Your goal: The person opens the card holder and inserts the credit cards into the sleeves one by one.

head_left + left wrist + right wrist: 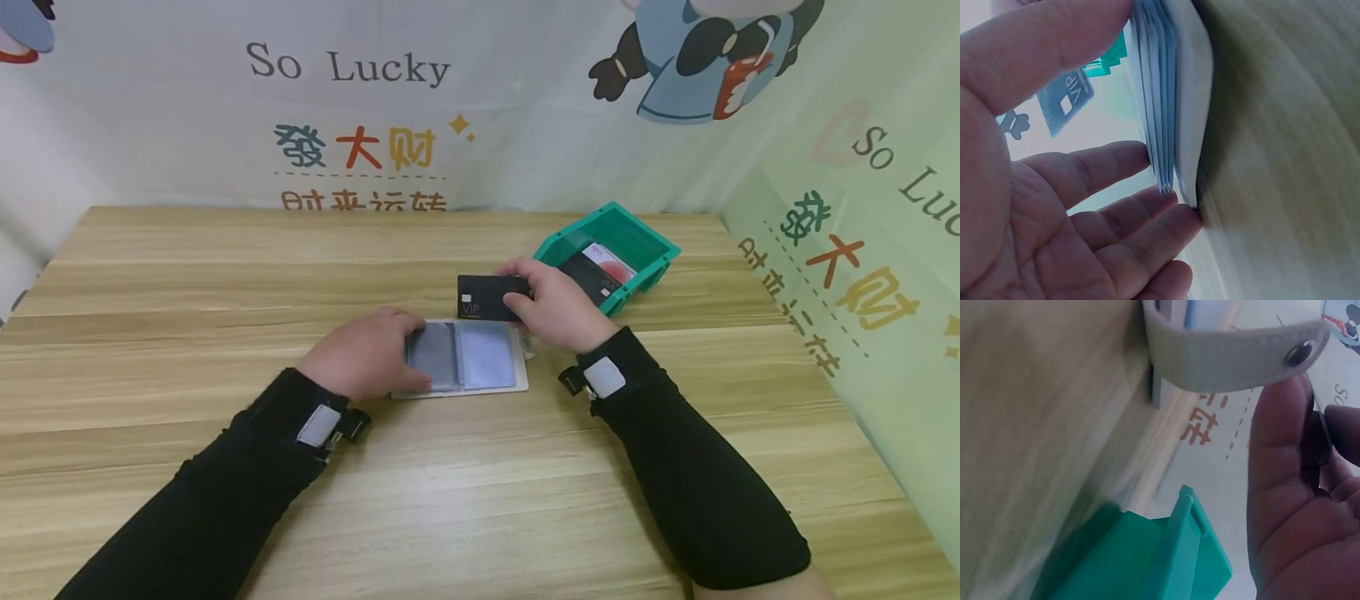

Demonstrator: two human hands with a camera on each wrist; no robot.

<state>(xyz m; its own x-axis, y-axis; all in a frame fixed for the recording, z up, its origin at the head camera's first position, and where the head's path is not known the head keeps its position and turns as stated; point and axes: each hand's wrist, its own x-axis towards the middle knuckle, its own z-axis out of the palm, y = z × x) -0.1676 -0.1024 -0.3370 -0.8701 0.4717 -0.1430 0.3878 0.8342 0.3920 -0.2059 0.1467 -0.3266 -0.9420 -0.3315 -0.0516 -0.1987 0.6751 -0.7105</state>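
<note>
White-edged card holder [459, 357]: found open on desk [225, 292], touched by spread left hand [367, 354]. Beyond, noted black VIP card [483, 304] pinched by right hand [558, 304], near green bin [624, 235]. Judged at card-loading step; calls for aligning with a clear sleeve [487, 354].

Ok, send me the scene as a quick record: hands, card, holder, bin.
left hand: touches the left side of the holder
right hand: pinches a card by its right end
card: black, marked VIP, raised off the table
holder: open on the table, plastic sleeves up; pale snap strap at its right
bin: green, right of the holder and farther back
in bin: black card, red-and-white card; count unclear
</note>
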